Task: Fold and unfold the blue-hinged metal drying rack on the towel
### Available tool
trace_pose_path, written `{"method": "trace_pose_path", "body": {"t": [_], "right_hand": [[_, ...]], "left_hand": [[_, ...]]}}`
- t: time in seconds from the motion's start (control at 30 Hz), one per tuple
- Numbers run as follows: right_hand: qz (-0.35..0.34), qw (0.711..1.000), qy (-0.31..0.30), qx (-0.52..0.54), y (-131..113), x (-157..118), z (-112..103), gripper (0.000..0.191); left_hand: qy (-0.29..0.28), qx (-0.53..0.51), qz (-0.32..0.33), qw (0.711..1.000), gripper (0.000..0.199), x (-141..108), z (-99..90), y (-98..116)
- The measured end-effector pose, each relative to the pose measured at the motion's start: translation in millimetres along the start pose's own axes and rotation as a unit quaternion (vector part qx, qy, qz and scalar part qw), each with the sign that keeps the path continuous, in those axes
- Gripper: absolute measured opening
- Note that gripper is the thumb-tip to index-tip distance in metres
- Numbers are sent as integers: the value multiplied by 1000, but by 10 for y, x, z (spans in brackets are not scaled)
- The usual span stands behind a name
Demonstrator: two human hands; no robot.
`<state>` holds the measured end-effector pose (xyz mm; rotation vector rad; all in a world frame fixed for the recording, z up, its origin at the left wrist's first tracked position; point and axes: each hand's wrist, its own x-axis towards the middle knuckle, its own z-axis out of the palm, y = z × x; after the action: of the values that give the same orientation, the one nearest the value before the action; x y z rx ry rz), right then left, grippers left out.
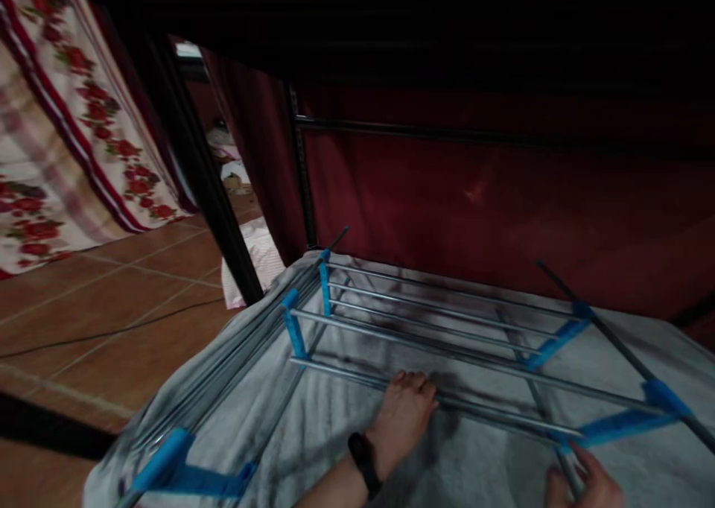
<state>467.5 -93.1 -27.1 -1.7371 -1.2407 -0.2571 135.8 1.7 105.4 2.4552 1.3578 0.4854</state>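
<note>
A partly assembled rack [391,335] of grey metal tubes and blue plastic connectors lies on a grey-white blanket. My left hand [407,402], with a black band on its wrist, is closed over the near crosswise tube [503,413] at about its middle. At the lower right my right hand [586,484] has thumb and fingers around a lengthwise side tube, just below a blue connector [608,426]; part of this hand is cut off by the frame. Another blue connector [195,480] lies at the lower left, with tubes running from it.
Several thin grey tubes [246,355] run along the blanket's left edge. A black post [206,158] rises at the left, and a dark surface hangs low overhead. Dark red cloth [447,202] covers the back. Beyond lies a tiled floor [139,284] with a cable, beside a flowered cloth [94,113].
</note>
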Motion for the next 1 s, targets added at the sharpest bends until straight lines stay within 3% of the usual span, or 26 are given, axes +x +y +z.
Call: {"method": "trace_pose_path", "body": {"t": [0.13,0.23,0.33,0.43,0.53,0.63,0.7,0.77,0.87,0.93,1.0], "right_hand": [[-239,970,-49,-22,-373,78,132,43],[-356,929,-89,-44,-586,259,221,35],[-390,907,-148,-62,-610,404,297,35],[-377,910,-158,-62,-556,473,364,36],[-387,910,-142,-40,-513,494,398,35],[-402,903,-146,-43,-480,492,409,36],[-409,898,-152,-53,-457,481,420,38],[-413,896,-149,-60,-439,467,438,37],[-413,898,-139,-66,-445,453,462,35],[-408,900,-137,-67,-473,455,469,35],[-403,904,-134,-60,-505,466,467,34]], "left_hand": [[-8,4,17,1000,16,-37,7,18],[0,3,21,1000,18,-29,-11,38],[2,3,25,1000,19,-11,-28,53],[30,10,52,998,21,-39,-34,46],[122,-1,73,990,34,-193,-14,-34],[215,-51,13,975,36,-503,30,-283],[298,-106,-92,944,31,-751,48,-569],[411,-175,-228,865,24,-969,29,-918],[522,-199,-342,755,28,-1138,-88,-1410],[544,-210,-361,727,37,-1124,-213,-1628],[539,-248,-345,727,45,-1037,-351,-1737]]}}
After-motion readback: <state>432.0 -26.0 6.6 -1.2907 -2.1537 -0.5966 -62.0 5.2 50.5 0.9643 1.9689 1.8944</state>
